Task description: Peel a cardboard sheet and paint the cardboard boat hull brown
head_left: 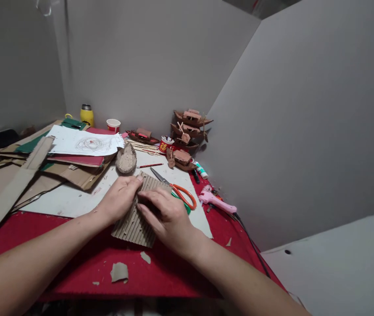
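Note:
A piece of corrugated cardboard [136, 228], ridged side up, is tilted above the front of the red-covered table. My left hand [122, 197] grips its left edge, with the thumb near the top. Over the ridged face, my right hand [165, 213] has its thumb and fingertips brought together, pinching at the surface; what is between them is too small to make out. Scissors [184, 195] with orange and green handles lie just beyond the right hand. Torn paper scraps, one a larger curled scrap [119, 272], are strewn on the cloth below.
Left, cardboard sheets [75, 173] are stacked under a sketch [84, 141]. A leaf-shaped cardboard piece [126, 159] and a pencil [150, 166] lie ahead. Model boats [191, 117] stand at the back right. A pink glue gun [218, 201] trails its cord on the right, near the wall.

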A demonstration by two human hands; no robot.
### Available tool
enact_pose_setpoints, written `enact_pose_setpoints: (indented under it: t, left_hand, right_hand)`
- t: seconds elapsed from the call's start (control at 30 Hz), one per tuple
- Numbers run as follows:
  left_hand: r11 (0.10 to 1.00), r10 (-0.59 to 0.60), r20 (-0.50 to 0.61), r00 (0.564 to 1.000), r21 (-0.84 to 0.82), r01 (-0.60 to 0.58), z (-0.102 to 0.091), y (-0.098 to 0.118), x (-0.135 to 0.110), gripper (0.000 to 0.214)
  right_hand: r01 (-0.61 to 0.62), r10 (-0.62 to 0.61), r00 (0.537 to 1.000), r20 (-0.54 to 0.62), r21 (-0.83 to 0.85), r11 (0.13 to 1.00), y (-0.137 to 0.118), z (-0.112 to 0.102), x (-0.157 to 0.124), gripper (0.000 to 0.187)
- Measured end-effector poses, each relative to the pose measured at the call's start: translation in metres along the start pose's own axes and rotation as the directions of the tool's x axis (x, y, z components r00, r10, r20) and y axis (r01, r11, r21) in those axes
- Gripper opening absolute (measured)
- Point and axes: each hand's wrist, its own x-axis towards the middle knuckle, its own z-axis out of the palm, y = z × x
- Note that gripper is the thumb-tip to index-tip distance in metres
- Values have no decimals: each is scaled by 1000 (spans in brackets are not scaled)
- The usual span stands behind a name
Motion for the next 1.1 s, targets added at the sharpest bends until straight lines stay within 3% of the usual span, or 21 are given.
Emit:
enact_pose_setpoints:
  t: [0.23,0.67,0.87,1.0,1.1]
  left_hand:
    - [1000,26,20,999,2,-26,4,-2,-1,34]
    - [1000,23,100,995,-2,-23,14,-10,-6,37]
    - [1000,-13,82,997,18,12,10,-9,-3,37]
    - [999,-29,32,999,16,29,2,-6,2,33]
    - [1000,-20,2,1000,3,20,-1,-5,5,33]
  right_hand:
    - [-19,21,999,-44,32,999,-1,8,-6,17]
    - [-155,152,985,75,36,987,1,6,-7,2]
    - [-38,36,978,204,5,999,-1,-1,-9,5]
    - [71,-164,897,410,233,970,-13,-4,-14,4]
    - [45,-209,864,459,341,939,-18,-4,-16,10]
